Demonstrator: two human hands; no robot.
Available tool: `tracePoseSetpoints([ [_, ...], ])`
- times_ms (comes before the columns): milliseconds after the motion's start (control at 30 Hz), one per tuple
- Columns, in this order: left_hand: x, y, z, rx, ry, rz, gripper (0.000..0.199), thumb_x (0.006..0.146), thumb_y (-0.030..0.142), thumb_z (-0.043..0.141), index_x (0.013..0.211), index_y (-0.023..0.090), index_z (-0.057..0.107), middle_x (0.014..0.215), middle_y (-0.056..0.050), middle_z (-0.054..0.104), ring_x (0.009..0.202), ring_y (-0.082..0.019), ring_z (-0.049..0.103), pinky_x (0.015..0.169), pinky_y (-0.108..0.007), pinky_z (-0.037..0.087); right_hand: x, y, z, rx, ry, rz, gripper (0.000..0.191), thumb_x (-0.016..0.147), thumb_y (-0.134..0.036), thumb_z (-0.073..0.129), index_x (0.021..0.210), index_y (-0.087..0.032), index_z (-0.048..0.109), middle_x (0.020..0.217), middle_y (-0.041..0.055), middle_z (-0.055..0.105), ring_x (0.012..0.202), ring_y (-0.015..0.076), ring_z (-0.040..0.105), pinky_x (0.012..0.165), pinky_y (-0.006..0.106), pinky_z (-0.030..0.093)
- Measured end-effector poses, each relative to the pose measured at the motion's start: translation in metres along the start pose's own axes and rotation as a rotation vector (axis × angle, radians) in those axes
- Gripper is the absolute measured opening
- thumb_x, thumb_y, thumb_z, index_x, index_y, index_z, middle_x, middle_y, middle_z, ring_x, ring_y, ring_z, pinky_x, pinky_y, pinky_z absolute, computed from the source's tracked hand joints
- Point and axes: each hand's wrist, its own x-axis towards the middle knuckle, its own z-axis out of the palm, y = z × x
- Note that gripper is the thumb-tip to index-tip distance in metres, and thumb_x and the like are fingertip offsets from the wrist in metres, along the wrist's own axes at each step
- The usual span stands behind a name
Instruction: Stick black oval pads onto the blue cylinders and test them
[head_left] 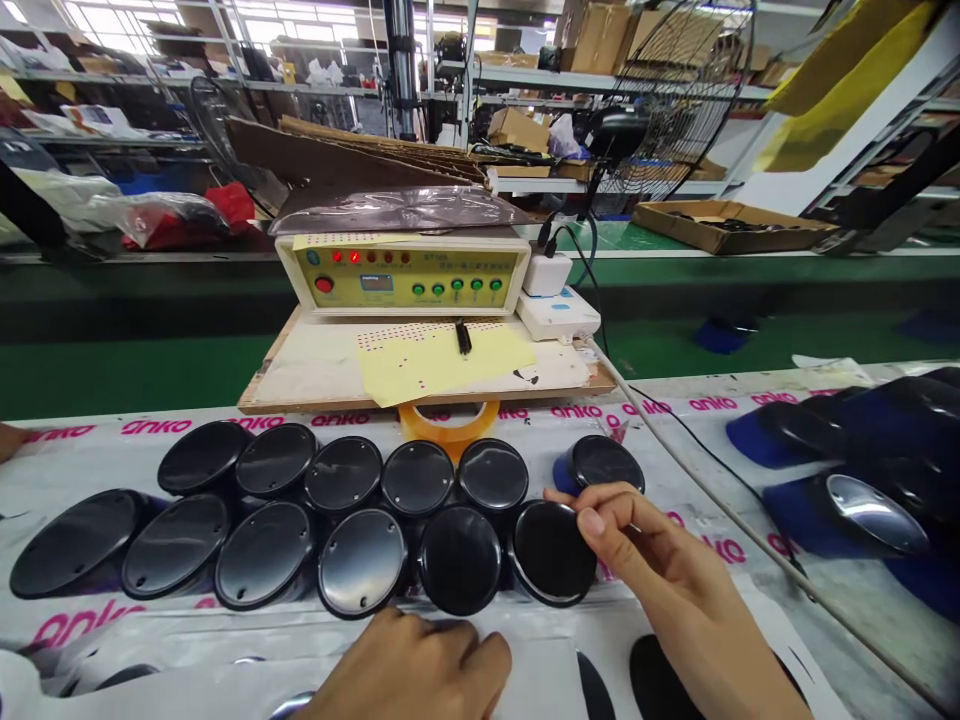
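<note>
Two rows of black round-topped containers (362, 562) stand on the covered table, several with small dots near their rims. My right hand (675, 575) is at the near row's right end. Its thumb and index finger are closed together at the rim of a plain black round top (553, 552); whatever is pinched there is too small to make out. My left hand (416, 668) rests below the near row, over a white sheet (544, 668), fingers curled under and their tips hidden. Black oval pieces (660, 675) lie on the sheet beneath my right wrist.
Behind the rows are a roll of orange tape (450, 428) and a control box (405, 280) on a board. Another container (607, 463) stands apart beyond my right hand. A cable (720, 505) crosses the right side, near piled blue-and-black containers (847, 510).
</note>
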Motion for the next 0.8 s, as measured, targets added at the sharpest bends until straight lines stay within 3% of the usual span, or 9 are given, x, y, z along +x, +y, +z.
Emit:
tracePoseSetpoints([
  [200,-0.002,-0.002,0.005,-0.009,0.041,0.001,0.021,0.084,0.033,0.067,0.077,0.022,0.051,0.072,0.004,0.067,0.059,-0.017,0.062,0.048,-0.028,0.030,0.001,0.000,-0.001,-0.011,-0.016,-0.005,0.034,0.082,-0.050,0.061,0.066,-0.021,0.053,0.085,0.0039,0.056,0.095,0.0222,0.061,0.079,0.025,0.050],
  [400,0.001,0.002,-0.006,0.025,-0.060,-0.023,0.019,0.085,0.034,0.065,0.079,0.021,0.053,0.075,0.002,0.068,0.063,-0.019,0.065,0.048,-0.029,0.030,0.000,0.004,0.000,-0.083,-0.001,-0.049,0.031,0.085,-0.045,0.060,0.066,-0.021,0.053,0.085,0.0020,0.055,0.090,0.0162,0.060,0.077,0.019,0.049],
  [567,0.002,0.005,-0.012,0.018,-0.130,-0.036,0.018,0.088,0.036,0.061,0.081,0.021,0.054,0.079,0.001,0.069,0.066,-0.020,0.066,0.048,-0.029,0.029,-0.003,0.007,0.000,-0.105,0.000,-0.068,0.030,0.087,-0.043,0.058,0.068,-0.022,0.052,0.087,0.0018,0.055,0.095,0.0170,0.059,0.076,0.020,0.048],
  [800,0.003,0.004,-0.013,0.011,-0.111,-0.031,0.020,0.090,0.039,0.057,0.081,0.021,0.054,0.080,0.001,0.069,0.065,-0.020,0.065,0.048,-0.029,0.030,-0.001,0.010,0.002,-0.120,-0.017,-0.068,0.028,0.089,-0.042,0.056,0.069,-0.022,0.051,0.088,0.0019,0.054,0.100,0.0177,0.058,0.079,0.022,0.047],
])
